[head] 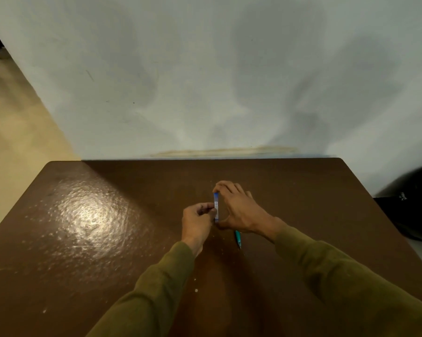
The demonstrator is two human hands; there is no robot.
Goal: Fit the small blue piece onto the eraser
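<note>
A slim blue and white box [216, 207] stands on edge over the brown table [108, 239], near its middle. My right hand [239, 210] pinches the box between forefinger at its far end and thumb at its near end. My left hand [197, 221] has curled fingers that pinch the box's left side by its label. A teal pen [237, 239] lies on the table just below my right hand, partly hidden by the wrist.
A pale wall [205, 81] rises right behind the table's far edge. A dark bag or bin [414, 205] sits off the table's right side. Beige floor [10, 117] shows to the left. Both sleeves are olive green.
</note>
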